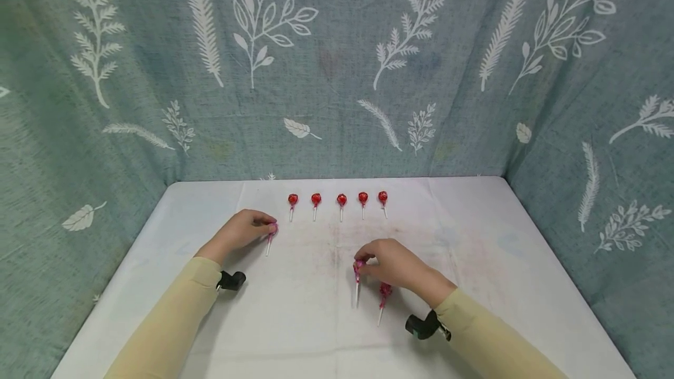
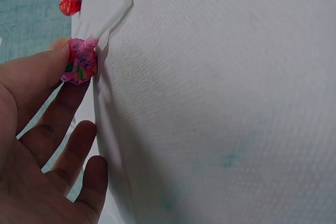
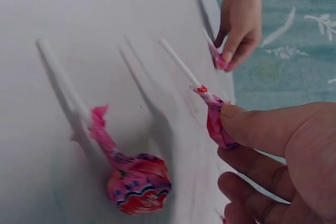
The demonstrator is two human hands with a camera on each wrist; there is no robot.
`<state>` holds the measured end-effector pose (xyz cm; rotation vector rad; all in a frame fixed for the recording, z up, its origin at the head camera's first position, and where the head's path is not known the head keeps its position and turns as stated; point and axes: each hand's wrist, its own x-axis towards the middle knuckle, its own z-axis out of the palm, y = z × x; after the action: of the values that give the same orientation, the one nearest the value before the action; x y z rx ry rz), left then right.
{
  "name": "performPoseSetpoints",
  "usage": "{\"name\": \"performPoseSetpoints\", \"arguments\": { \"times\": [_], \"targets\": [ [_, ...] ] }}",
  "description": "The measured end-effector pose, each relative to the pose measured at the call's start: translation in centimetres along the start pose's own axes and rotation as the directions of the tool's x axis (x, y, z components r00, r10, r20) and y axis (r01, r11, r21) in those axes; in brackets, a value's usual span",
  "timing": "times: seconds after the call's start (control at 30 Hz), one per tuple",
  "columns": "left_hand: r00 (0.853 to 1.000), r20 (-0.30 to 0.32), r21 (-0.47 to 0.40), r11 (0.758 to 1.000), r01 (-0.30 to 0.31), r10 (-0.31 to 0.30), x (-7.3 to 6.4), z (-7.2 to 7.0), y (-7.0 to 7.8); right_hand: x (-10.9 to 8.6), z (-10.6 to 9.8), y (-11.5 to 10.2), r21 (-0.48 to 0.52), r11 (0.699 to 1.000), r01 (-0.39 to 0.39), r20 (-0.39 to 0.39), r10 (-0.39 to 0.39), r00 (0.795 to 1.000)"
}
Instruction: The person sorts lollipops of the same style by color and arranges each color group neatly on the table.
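Note:
My left hand [image 1: 244,230] pinches the wrapped head of a pink lollipop [image 2: 80,64] between thumb and forefinger, its white stick lying toward me at the left of the table. Its other fingers are spread loosely. My right hand [image 1: 392,262] pinches a second pink lollipop [image 3: 218,121] by its head, and that stick hangs over the table with a shadow beside it. Just below the right hand lies a third pink lollipop [image 3: 139,182], its head partly under the hand in the head view.
Several red lollipops [image 1: 341,199] stand in a row along the far part of the white table [image 1: 295,320], sticks toward me. A leaf-patterned green cloth [image 1: 337,133] rises behind the table and at both sides. A black wrist camera [image 1: 423,326] sits at the right wrist.

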<state>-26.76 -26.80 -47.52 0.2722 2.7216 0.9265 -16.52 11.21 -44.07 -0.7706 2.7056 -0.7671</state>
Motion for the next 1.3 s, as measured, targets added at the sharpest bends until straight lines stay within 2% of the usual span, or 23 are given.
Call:
{"name": "performPoseSetpoints", "arguments": {
  "times": [0.23, 0.5, 0.73, 0.87, 1.3],
  "targets": [
    [1.0, -0.012, -0.013, 1.0, 0.019, -0.019, -0.3, 0.1, -0.2, 1.5, -0.2, 0.1, -0.003, 1.0, 0.015, -0.014, -0.015, 1.0],
    [1.0, -0.01, -0.03, 0.999, 0.027, -0.027, -0.5, 0.1, -0.1, 3.6, -0.5, -0.4, -0.025, 0.997, 0.066, -0.021, -0.067, 0.998],
    [0.999, 0.001, -0.044, 0.998, 0.04, -0.04, -0.5, 0.1, -0.3, 5.6, -0.5, -1.5, -0.044, 0.998, 0.044, 0.008, -0.044, 0.999],
    [0.999, -0.002, -0.051, 0.997, 0.051, -0.052, -0.6, 0.1, -0.3, 6.8, -0.3, -1.8, -0.054, 0.997, 0.058, 0.009, -0.058, 0.998],
    [0.999, -0.003, -0.075, 0.996, 0.04, -0.04, -0.5, 0.2, -0.3, 10.3, 0.0, -2.7, -0.077, 0.996, 0.035, 0.048, -0.031, 0.998]
  ]
}}
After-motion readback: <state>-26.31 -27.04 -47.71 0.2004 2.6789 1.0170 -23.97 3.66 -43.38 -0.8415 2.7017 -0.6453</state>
